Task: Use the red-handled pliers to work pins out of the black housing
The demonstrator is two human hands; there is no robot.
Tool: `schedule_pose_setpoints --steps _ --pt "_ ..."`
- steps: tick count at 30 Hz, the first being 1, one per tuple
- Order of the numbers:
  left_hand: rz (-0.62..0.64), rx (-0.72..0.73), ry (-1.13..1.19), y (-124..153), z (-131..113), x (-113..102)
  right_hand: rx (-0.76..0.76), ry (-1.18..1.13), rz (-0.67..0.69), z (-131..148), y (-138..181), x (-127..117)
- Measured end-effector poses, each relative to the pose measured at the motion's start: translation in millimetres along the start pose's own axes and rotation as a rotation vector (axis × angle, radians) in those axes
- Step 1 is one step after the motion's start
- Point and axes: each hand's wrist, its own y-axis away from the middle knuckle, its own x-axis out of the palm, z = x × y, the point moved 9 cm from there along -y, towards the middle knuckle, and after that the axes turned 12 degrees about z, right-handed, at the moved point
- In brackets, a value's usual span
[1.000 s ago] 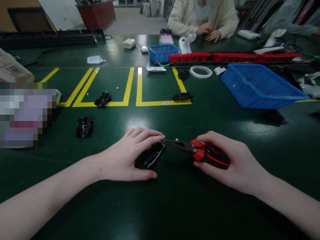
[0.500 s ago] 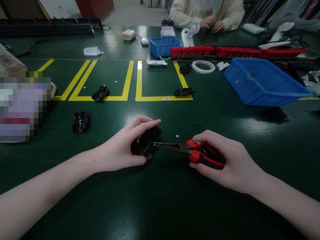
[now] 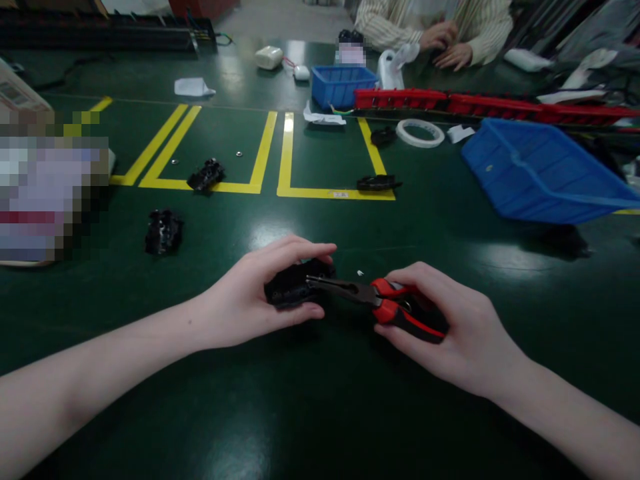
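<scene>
My left hand (image 3: 270, 283) is closed around a black plastic part (image 3: 293, 283), with the thumb below it and the fingers above. In my right hand (image 3: 440, 320) are red-and-black long-nose pliers (image 3: 385, 307). Their jaw tips reach the right side of the black part; whether they pinch anything there I cannot tell. A tiny white scrap (image 3: 360, 273) lies on the table just beyond the jaws. To the left, a similar black part (image 3: 164, 232) rests on the green table (image 3: 240, 413), and another black part (image 3: 206, 175) sits by the yellow tape.
Beyond my hands lie a flat black piece (image 3: 377, 183), a white tape roll (image 3: 420, 133) and a large blue bin (image 3: 545, 170). A red strip (image 3: 480, 105) and a small blue bin (image 3: 343, 87) stand farther back. Across the table sits a person in a striped sleeve (image 3: 487, 33).
My left hand has turned the black part slightly so it lies more level. The plier tips now overlap its near face rather than its edge. The whole view has shifted slightly.
</scene>
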Motion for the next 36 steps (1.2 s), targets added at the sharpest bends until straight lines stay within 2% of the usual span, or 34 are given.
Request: schedule_pose_setpoints --steps 12,27,36 --pt "-0.023 -0.024 -0.006 1.0 1.4 -3.2 0.001 -0.026 -0.010 -0.2 1.7 -1.1" --pt "0.031 -0.024 0.025 0.3 4.8 0.8 0.008 -0.012 0.023 -0.6 1.0 2.2" --pt "0.015 -0.029 0.043 0.2 6.9 -0.4 -0.017 0.007 0.023 -0.1 0.8 3.1"
